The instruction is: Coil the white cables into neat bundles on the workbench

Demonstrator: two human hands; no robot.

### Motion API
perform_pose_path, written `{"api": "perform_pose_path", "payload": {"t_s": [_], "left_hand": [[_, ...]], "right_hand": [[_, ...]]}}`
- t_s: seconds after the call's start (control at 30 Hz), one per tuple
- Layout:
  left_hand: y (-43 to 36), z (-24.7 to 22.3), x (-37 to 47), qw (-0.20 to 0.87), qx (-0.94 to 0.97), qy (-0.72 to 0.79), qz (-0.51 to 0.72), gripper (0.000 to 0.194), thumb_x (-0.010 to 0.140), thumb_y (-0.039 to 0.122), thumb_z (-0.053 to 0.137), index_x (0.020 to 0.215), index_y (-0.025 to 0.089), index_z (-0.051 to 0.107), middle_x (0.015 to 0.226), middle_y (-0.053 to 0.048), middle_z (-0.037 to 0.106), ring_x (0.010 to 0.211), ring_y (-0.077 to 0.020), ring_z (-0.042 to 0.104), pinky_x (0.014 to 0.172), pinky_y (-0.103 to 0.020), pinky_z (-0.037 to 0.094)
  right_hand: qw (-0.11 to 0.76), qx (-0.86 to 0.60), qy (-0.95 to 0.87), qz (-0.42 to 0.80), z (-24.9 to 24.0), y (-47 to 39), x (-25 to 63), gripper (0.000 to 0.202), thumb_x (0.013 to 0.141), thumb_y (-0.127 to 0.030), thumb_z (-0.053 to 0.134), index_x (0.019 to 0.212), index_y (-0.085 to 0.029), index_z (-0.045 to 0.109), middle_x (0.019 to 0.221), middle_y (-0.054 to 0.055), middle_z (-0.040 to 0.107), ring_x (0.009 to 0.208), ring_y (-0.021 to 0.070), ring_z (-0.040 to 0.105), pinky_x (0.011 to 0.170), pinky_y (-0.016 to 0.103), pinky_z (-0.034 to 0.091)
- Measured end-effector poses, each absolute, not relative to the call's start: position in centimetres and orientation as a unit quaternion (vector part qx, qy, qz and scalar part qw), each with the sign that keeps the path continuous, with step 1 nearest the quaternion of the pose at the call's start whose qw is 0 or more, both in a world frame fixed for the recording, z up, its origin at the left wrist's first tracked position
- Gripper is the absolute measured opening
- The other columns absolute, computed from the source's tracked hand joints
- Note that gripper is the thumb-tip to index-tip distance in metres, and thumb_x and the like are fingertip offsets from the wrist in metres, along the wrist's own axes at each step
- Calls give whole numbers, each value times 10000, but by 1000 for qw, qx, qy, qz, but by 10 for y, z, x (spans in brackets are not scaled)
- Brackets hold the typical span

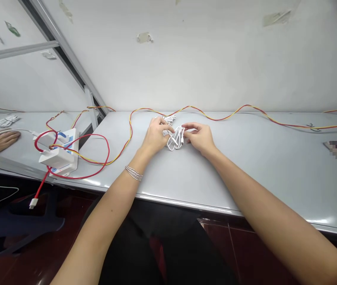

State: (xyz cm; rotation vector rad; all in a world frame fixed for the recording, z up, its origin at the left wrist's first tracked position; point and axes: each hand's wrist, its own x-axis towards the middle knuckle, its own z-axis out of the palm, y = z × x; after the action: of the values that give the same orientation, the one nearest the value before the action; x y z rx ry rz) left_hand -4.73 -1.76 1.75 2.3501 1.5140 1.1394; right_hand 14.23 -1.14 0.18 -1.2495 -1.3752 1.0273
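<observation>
A coiled white cable [173, 143] rests on the grey table between my two hands. My left hand [155, 136] is closed, with its thumb and index finger pinching the left part of the coil. Curled in from the other side, my right hand [200, 138] grips the coil's right edge near a connector end. Just behind the coil, close to my left fingers, lies a second white cable bundle [170, 119]. My fingertips hide parts of the coil.
A white power strip [72, 152] carrying plugged-in adapters and a looped red cable [108, 152] sits at the left. Twisted red-yellow wires [196, 107] run along the wall. Beyond the metal frame [89, 105] are another person's hand [4, 140] and a white cable bundle [7, 121].
</observation>
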Motion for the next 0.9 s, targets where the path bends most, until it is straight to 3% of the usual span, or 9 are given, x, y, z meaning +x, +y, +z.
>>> {"api": "perform_pose_path", "payload": {"t_s": [0.13, 0.5, 0.7, 0.9], "left_hand": [[-17, 16, -49, 109, 789, 497, 344, 215, 767, 50, 672, 827, 201, 812, 905, -72, 693, 873, -214, 636, 903, -410, 541], [-16, 14, -46, 198, 742, 485, 418, 104, 826, 144, 721, 835, 185, 815, 934, -84, 771, 844, -194, 688, 762, -324, 535], [-11, 6, -45, 324, 680, 493, 436, 111, 819, 217, 710, 864, 152, 788, 889, -80, 775, 783, -174, 688, 795, -325, 545], [-7, 3, -43, 364, 655, 498, 436, 188, 858, 284, 674, 904, 127, 765, 891, -97, 769, 817, -185, 695, 848, -351, 552]], "right_hand": [[487, -523, -554, 427, 3, -11, 141, 199, 771, -136, 689, 953, -165, 765, 919, 59, 749, 636, 151, 676, 590, 305, 590], [484, -526, -545, 438, -1, -8, 141, 217, 828, -249, 739, 1022, -163, 782, 791, 66, 750, 583, 159, 666, 601, 334, 612], [490, -508, -558, 437, -4, -5, 142, 117, 842, -257, 718, 828, -152, 766, 1125, 120, 759, 605, 140, 667, 555, 298, 580], [474, -500, -607, 397, -9, -3, 143, 203, 881, -308, 646, 906, -163, 785, 1098, 102, 768, 622, 158, 675, 615, 318, 570]]}}
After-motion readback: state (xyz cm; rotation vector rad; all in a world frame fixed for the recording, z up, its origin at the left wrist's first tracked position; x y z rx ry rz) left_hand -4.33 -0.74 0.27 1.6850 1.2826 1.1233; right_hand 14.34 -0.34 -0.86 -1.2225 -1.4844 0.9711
